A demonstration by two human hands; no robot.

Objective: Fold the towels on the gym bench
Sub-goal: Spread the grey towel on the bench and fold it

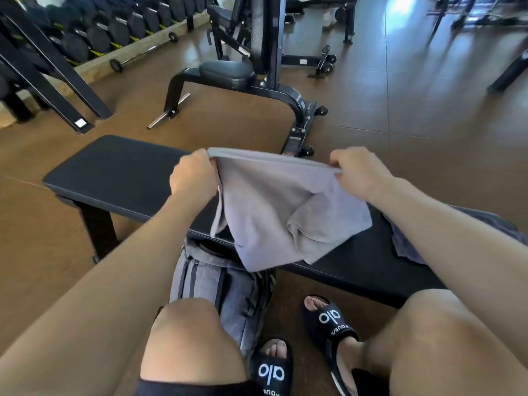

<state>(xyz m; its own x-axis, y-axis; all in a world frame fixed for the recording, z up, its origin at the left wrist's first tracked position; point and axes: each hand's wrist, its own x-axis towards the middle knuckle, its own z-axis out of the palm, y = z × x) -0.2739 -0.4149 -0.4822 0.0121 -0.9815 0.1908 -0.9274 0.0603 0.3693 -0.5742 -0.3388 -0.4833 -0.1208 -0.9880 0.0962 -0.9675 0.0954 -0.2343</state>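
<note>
Grey towel (274, 201) hung over worktop (120, 172), top edge stretched sideways; left hand (194, 174) and right hand (360, 172) each pinched a corner.

Two towels on show: one light grey terry towel (274, 207) held up, one darker purple-grey towel (405, 241) lying flat at the right. One black padded counter (120, 178) under them. Two bare hands, left hand (193, 175) and right hand (361, 172). One grey striped fabric bag (211, 284) below. Two black slide sandals (333, 321) with white lettering. Behind, one black adjustable weight bench (228, 74), and a long rack of black dumbbells (114, 30), too many and too blurred to count.
</note>
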